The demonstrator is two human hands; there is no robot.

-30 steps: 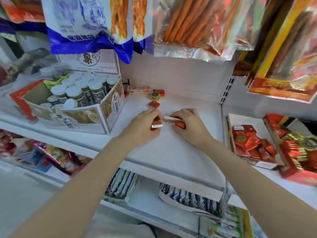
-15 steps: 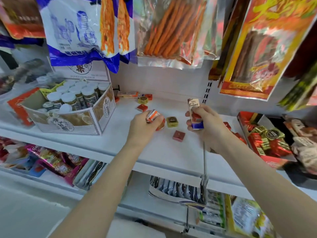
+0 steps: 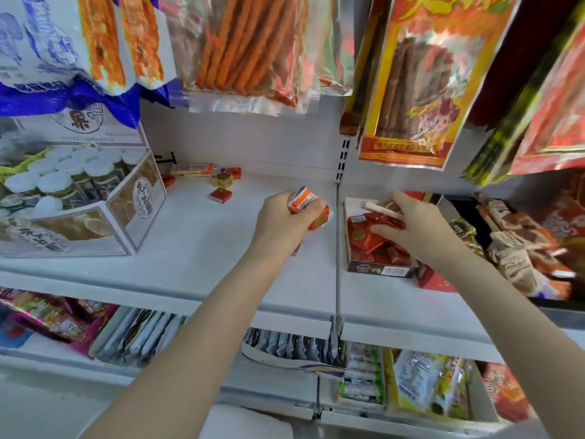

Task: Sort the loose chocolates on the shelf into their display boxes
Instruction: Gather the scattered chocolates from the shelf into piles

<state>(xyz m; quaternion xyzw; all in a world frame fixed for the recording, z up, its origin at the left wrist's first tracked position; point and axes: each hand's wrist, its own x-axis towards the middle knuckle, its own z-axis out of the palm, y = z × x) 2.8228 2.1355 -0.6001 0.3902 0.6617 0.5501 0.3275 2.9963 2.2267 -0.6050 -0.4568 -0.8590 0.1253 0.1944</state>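
Chocolates (image 3: pixel 308 208) gripped in left hand (image 3: pixel 285 221) above shelf (image 3: pixel 202 248); right hand (image 3: pixel 408 223) pinches bar (image 3: pixel 381 209) over display box (image 3: pixel 378 269).

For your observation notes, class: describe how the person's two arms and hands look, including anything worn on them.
Both arms come in bare from the bottom of the frame, with no sleeves showing anywhere along the forearms. The left hand and right hand wear no gloves, and no watch, bracelet or ring can be seen. The wrists are bare too. No markings show.
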